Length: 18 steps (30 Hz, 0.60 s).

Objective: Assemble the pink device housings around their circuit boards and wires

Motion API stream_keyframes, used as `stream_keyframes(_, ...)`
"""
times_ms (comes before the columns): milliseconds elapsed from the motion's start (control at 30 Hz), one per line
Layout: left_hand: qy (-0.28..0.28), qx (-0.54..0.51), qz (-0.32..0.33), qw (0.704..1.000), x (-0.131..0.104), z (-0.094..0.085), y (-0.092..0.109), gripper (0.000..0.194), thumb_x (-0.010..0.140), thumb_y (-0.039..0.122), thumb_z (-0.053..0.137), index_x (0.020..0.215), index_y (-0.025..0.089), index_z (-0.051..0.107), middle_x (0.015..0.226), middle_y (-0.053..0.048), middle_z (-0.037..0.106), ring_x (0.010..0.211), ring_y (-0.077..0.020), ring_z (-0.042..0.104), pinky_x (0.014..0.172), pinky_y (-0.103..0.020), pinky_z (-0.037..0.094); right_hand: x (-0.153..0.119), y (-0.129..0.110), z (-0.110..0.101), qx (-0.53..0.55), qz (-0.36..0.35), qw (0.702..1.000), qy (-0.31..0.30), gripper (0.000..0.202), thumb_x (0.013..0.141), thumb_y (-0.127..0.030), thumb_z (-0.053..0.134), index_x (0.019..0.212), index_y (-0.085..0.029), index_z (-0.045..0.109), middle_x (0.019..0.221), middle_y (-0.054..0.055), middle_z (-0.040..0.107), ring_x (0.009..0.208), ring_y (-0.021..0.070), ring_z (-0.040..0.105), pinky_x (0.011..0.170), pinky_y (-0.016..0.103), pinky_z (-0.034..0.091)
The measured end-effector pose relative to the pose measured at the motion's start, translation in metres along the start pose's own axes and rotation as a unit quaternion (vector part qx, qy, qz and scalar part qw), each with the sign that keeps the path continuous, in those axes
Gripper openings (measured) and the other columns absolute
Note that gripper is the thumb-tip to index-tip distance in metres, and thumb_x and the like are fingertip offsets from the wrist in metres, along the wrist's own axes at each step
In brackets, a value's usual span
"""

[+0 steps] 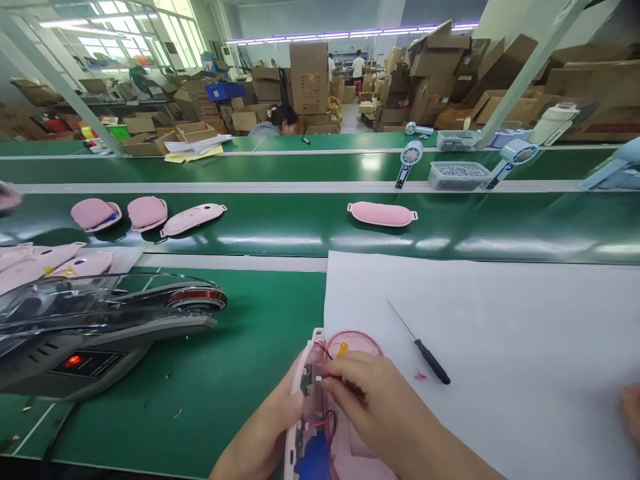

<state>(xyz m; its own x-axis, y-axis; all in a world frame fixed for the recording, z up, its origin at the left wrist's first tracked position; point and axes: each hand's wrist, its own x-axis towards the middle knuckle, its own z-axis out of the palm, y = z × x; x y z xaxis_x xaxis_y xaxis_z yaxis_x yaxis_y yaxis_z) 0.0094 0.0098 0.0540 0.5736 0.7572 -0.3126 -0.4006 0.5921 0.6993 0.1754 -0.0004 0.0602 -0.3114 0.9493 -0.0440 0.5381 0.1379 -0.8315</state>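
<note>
Fingers of my right hand (373, 400) pinch wiring inside the pink casing (320, 413), which my left hand (280, 417) clasps upright at the tabletop's near edge, long axis pointing away.

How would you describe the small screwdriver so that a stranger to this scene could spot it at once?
Find the large white sheet covering the near right of the green bench. On it, just right of the right hand, lies the screwdriver: a thin metal shaft with a black handle, the only tool on the sheet.
</note>
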Motion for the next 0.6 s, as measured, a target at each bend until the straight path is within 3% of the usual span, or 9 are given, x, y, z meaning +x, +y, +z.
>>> stream_keyframes(133, -0.024, -0.016, -0.006, 1.000, 0.001, -0.004, -0.006, 0.057, 0.073, 0.045, 0.071, 0.123, 0.020, 0.060, 0.120, -0.007, 0.065, 0.113, -0.0282, 0.058, 0.096, -0.033, 0.047, -0.002, -0.005, -0.001, 0.101, 0.103, 0.988, -0.057, 0.019, 0.081, -0.012, 0.048, 0.075, -0.021, 0.063, 0.067, -0.004, 0.063, 0.057, 0.0083, 0.051, 0.052, 0.019, 0.034)
stream_keyframes(267, -0.036, -0.029, -0.013, 0.999, 0.001, -0.004, -0.008, 0.059, 0.072, 0.045, 0.071, 0.125, 0.024, 0.057, 0.109, -0.008, 0.069, 0.099, -0.0268, 0.065, 0.082, -0.033, 0.052, 0.002, -0.007, -0.005, 0.151, 0.210, 0.961, -0.095, 0.013, 0.073, -0.014, 0.052, 0.074, -0.019, 0.063, 0.057, -0.004, 0.059, 0.051, 0.0081, 0.051, 0.044, 0.017, 0.032)
stream_keyframes(367, -0.016, -0.026, -0.020, 0.999, 0.001, -0.010, -0.013, 0.059, 0.071, 0.044, 0.073, 0.124, 0.024, 0.057, 0.114, -0.008, 0.067, 0.100, -0.0271, 0.065, 0.086, -0.034, 0.052, 0.008, -0.006, -0.007, 0.158, 0.214, 0.958, -0.106, 0.014, 0.068, -0.012, 0.051, 0.071, -0.019, 0.064, 0.060, -0.004, 0.061, 0.053, 0.0077, 0.052, 0.044, 0.015, 0.033)
stream_keyframes(500, 0.013, -0.029, -0.034, 0.999, 0.006, -0.034, -0.031, 0.080, 0.063, 0.045, 0.078, 0.134, 0.024, 0.047, 0.119, -0.007, 0.064, 0.112, -0.0325, 0.058, 0.096, -0.040, 0.047, 0.013, -0.008, -0.008, 0.145, 0.197, 0.965, -0.095, 0.010, 0.064, -0.010, 0.050, 0.062, -0.017, 0.057, 0.058, -0.005, 0.059, 0.051, 0.0062, 0.048, 0.041, 0.014, 0.029)
stream_keyframes(600, 0.017, -0.030, -0.048, 0.998, 0.010, -0.047, -0.043, 0.083, 0.061, 0.039, 0.079, 0.135, 0.028, 0.044, 0.116, -0.004, 0.065, 0.114, -0.0327, 0.057, 0.097, -0.041, 0.047, 0.015, -0.012, -0.009, 0.120, 0.171, 0.973, -0.092, 0.012, 0.060, -0.007, 0.048, 0.058, -0.017, 0.053, 0.060, -0.004, 0.061, 0.054, 0.0072, 0.050, 0.043, 0.015, 0.032)
